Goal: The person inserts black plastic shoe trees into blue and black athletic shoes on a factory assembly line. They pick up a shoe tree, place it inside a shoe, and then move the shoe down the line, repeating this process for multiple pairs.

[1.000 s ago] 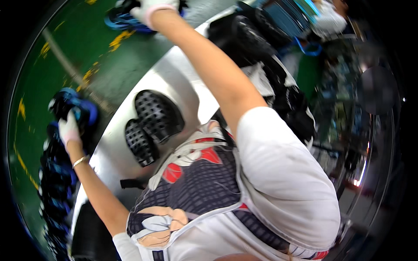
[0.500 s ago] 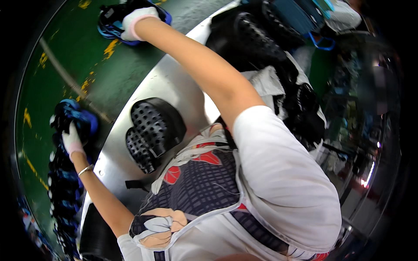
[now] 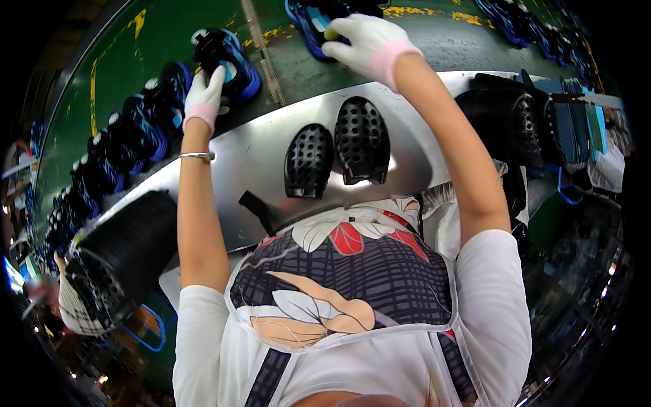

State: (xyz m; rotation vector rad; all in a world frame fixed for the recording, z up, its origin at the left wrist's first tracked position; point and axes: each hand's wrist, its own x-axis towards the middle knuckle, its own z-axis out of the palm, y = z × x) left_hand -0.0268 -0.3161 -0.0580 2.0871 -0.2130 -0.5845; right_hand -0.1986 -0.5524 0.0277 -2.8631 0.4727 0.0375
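Note:
My left hand (image 3: 205,93), in a white glove with a pink cuff, grips the near end of a black and blue shoe (image 3: 237,71) on the green belt; part of its grip is hidden. At the top edge, my gloved right hand (image 3: 369,42) is open, thumb and fingers apart, beside another black and blue shoe (image 3: 308,24) cut off by the frame. Whether its fingertips touch that shoe, I cannot tell. Before my apron, two black perforated shoe inserts, a left one (image 3: 308,161) and a right one (image 3: 363,139), lie on the metal shelf (image 3: 254,166).
A row of black and blue shoes (image 3: 135,125) runs along the belt (image 3: 112,74) at the left, more shoes (image 3: 522,27) at the upper right. Stacks of black inserts stand left (image 3: 125,251) and right (image 3: 502,119) of me. A checked sleeve (image 3: 78,305) shows at the far left.
My view has turned, bringing the shelf level in front of me. My right hand's fingers have spread beside a shoe it was holding. My left hand stays at its shoe.

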